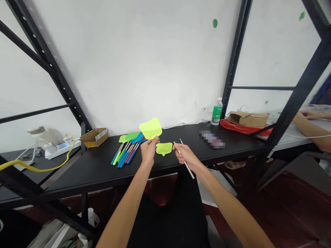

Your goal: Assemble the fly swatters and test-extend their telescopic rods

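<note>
My left hand [148, 150] is closed on the edge of a yellow-green fly swatter head [151, 128], raised above the black table. A second yellow-green swatter head [163, 148] lies flat between my two hands. My right hand [186, 155] is closed around a thin silver rod [190, 170], slanted down toward the table's front edge. Just behind that hand another rod tip [181, 141] shows; the hand hides the rest. Left of my left hand lies a fanned pile of assembled fly swatters [129, 150] with blue, green, yellow and red grips.
An open cardboard box [94, 137] stands at the table's left back. A green-labelled bottle [217, 112] and a blurred item [212, 139] are to the right. A power strip [62, 148] with a yellow cable sits far left. Another person's arm [310, 129] rests at the right.
</note>
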Demonstrator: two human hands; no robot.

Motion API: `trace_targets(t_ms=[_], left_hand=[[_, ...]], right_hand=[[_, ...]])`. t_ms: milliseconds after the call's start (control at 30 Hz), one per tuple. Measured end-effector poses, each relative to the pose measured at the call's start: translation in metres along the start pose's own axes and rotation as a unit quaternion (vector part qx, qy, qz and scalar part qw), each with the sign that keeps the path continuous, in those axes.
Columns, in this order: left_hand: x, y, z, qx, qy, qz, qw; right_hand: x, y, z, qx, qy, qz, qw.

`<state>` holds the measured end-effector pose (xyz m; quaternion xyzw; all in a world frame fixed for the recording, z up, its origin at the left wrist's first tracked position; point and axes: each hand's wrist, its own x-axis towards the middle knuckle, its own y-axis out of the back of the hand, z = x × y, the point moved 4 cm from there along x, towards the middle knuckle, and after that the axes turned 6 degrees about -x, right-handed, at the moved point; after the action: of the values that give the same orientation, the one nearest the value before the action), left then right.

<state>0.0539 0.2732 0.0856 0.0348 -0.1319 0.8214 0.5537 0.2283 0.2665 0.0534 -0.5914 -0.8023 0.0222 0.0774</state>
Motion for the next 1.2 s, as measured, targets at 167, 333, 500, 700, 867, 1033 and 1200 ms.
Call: trace_targets(t_ms=[167,333,500,700,867,1033,1200], left_hand=[[0.006,0.005,-0.001,0.399,-0.067,-0.064,0.912],[-0.001,-0.006,-0.016,0.548,-0.062,-0.071,0.831],[-0.005,-0.009,-0.022,0.606,-0.099,-0.087,0.785],[0.008,0.033,-0.006,0.612,-0.124,-0.048,0.780],[0.023,0.097,0.005,0.665,-0.099,0.017,0.740],[0.029,0.114,-0.001,0.712,-0.056,-0.011,0.699],[0.031,0.105,-0.007,0.732,-0.050,-0.035,0.678]], right_hand=[[0.039,0.065,-0.004,-0.062,-0.023,0.180,0.981],[0.067,0.100,0.004,-0.331,-0.052,0.242,0.911],[0.078,0.100,0.011,-0.437,-0.040,0.223,0.870],[0.077,0.085,0.017,-0.535,0.025,0.186,0.824],[0.073,0.081,0.023,-0.546,0.064,0.200,0.811],[0.071,0.083,0.023,-0.509,0.083,0.217,0.829],[0.069,0.085,0.023,-0.469,0.092,0.229,0.848]])
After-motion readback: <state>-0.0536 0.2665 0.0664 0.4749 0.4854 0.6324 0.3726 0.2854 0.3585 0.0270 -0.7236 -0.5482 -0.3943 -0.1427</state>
